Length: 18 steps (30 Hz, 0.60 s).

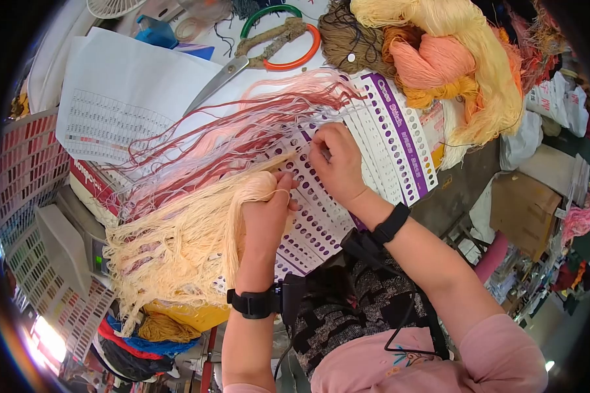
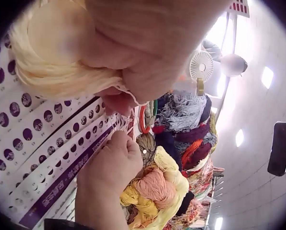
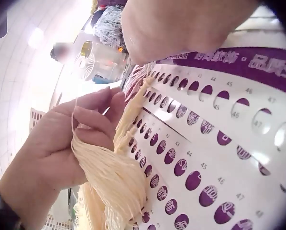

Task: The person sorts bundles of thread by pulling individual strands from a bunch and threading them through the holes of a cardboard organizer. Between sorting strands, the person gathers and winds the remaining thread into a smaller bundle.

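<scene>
A thick hank of cream thread (image 1: pixel 259 187) is gripped in my left hand (image 1: pixel 265 219), and its loose length hangs over the left part of the cards. One fine strand loops over the left fingers (image 3: pixel 92 122). A narrow cream bundle (image 3: pixel 128 117) runs from the hank to a row of holes in a white and purple thread card (image 1: pixel 314 216). My right hand (image 1: pixel 337 164) is bent over that row, fingers curled and tips together. In the left wrist view, pale threads (image 2: pixel 121 120) meet the tips of the right hand (image 2: pixel 109 175); the pinched ends are hidden.
Dark red, pink and pale threads (image 1: pixel 242 121) trail across the cards. Large scissors (image 1: pixel 262 49) lie behind them, beside a printed sheet (image 1: pixel 118 95). Peach and yellow skeins (image 1: pixel 439 62) are piled at the back right. Colour sample charts (image 1: pixel 36 164) stand at the left.
</scene>
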Available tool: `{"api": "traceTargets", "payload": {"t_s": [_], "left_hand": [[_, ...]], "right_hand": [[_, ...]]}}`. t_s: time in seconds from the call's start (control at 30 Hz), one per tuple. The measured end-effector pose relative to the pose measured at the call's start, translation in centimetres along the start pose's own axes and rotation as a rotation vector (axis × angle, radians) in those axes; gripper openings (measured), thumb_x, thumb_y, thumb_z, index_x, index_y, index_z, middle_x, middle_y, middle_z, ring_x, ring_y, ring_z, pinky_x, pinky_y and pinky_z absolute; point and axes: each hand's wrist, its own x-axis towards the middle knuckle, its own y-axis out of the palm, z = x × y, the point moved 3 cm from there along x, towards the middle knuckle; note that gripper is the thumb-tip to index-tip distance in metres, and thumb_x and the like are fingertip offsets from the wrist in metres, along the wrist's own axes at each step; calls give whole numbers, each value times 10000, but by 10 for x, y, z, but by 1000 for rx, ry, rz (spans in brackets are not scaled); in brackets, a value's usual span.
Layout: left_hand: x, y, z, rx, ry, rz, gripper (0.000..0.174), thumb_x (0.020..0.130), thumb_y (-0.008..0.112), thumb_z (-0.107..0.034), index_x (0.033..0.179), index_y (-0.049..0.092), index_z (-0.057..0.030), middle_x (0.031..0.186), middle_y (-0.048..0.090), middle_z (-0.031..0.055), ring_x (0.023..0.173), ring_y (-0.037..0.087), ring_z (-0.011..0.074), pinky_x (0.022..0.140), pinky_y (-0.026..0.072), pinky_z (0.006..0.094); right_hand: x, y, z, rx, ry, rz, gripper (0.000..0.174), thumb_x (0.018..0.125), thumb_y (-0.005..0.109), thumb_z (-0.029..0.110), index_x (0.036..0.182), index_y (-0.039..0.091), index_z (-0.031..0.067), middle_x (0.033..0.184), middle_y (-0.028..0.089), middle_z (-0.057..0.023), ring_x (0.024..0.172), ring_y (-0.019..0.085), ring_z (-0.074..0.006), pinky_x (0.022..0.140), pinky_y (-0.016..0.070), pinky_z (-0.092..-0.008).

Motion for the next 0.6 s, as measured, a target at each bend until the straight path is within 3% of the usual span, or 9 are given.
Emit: {"api": "traceTargets", "payload": {"t_s": [0.17, 0.27, 0.6], "left_hand": [[8, 13, 11, -11, -31, -13, 216, 790, 468, -63, 981, 507, 30, 770, 568, 81, 456, 495, 95, 429, 383, 195], [9, 18, 7, 17, -47, 3, 206, 799, 480, -100, 972, 530, 0, 741, 565, 47, 470, 465, 70, 435, 351, 187], [18, 21, 2, -134, 7, 26, 105, 800, 446, -35, 860, 523, 5, 660, 529, 41, 432, 416, 67, 390, 312, 185]], "right_hand": [[-3, -1, -1, -36, -125, 35, 176, 623, 548, -10, 783, 503, 48, 796, 515, -74, 725, 491, -245, 638, 361, -330], [-7, -4, -5, -30, -202, 54, 226, 613, 560, 3, 834, 525, 35, 846, 528, -86, 764, 498, -247, 670, 364, -326], [-6, -10, 6, -29, -367, 153, 386, 553, 621, 100, 919, 548, 3, 890, 532, -102, 799, 488, -256, 715, 371, -341]]}}
